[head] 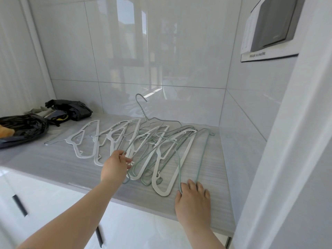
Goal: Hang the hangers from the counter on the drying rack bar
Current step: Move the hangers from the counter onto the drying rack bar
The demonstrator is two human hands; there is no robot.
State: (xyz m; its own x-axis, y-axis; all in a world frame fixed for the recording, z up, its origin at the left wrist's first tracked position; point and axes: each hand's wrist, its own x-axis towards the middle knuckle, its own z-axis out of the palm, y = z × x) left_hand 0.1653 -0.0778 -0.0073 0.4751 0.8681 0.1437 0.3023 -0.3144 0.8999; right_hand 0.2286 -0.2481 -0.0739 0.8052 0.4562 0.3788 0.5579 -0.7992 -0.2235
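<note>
Several hangers (136,141), white plastic and pale green wire, lie overlapping on the grey counter (53,159). One grey wire hanger (142,108) leans with its hook up against the tiled back wall. My left hand (115,164) reaches into the pile and pinches a thin wire hanger at its near side. My right hand (193,200) rests on the counter near the front edge, fingers touching the near corner of a green wire hanger (203,155). No drying rack bar is in view.
Black plastic bags (23,126) and dark bundled clothes (70,108) sit at the counter's left end. White cabinet doors with dark handles (19,205) are below. A white wall (287,141) closes the right side, with a grey panel (273,22) mounted high.
</note>
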